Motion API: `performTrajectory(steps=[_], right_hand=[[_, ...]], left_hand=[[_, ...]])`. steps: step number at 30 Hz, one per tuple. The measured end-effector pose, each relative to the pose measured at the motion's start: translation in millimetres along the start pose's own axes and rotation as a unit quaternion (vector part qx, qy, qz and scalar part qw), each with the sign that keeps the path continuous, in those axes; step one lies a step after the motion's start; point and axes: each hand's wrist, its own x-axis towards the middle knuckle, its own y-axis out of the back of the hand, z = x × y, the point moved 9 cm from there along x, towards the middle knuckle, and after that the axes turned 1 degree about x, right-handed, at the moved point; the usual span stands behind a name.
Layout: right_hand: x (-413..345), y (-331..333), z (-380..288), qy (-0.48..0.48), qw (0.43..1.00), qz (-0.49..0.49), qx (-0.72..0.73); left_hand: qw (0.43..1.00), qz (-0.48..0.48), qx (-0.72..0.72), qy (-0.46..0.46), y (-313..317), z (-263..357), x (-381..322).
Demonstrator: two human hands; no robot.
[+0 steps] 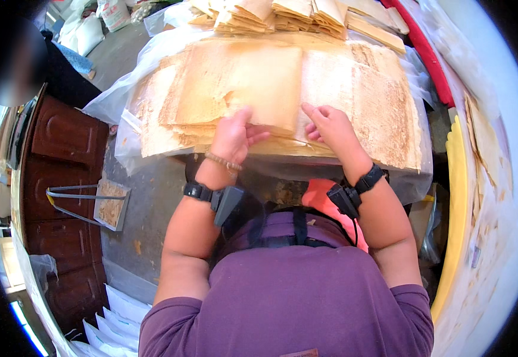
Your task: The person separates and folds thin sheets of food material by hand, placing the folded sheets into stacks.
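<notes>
A folded tan sheet (259, 80), thin and brittle-looking with a torn spot near its middle, lies on top of a stack in front of me. Its material is not plain. My left hand (236, 134) is over the front edge of this sheet, thumb spread from the fingers, which are slightly blurred. Just past the sheet's right edge, my right hand (330, 127) has thumb and forefinger close together and the other fingers curled. Whether a scrap is pinched there cannot be seen. Beneath both hands spreads a wider, rough-surfaced tan sheet (375, 102).
Clear plastic film (129, 102) drapes over the table's edges. Piles of folded sheets (281, 15) stand at the back. A red padded strip (424, 53) and a yellow edge (453, 209) run along the right. At left are a brown panelled cabinet (62, 187) and a person's sleeve (69, 58).
</notes>
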Motion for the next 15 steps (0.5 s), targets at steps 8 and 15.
performTrajectory(steps=[8, 15], right_hand=[[35.3, -22.0, 21.8, 0.018, 0.990, -0.036, -0.136], [26.0, -37.6, 1.2, -0.016, 0.958, -0.091, 0.273]], left_hand=[[0.818, 0.033, 0.562, -0.119, -3.8, 53.4, -55.9], [0.515, 0.070, 0.632, -0.575, -79.3, 59.7, -52.2]])
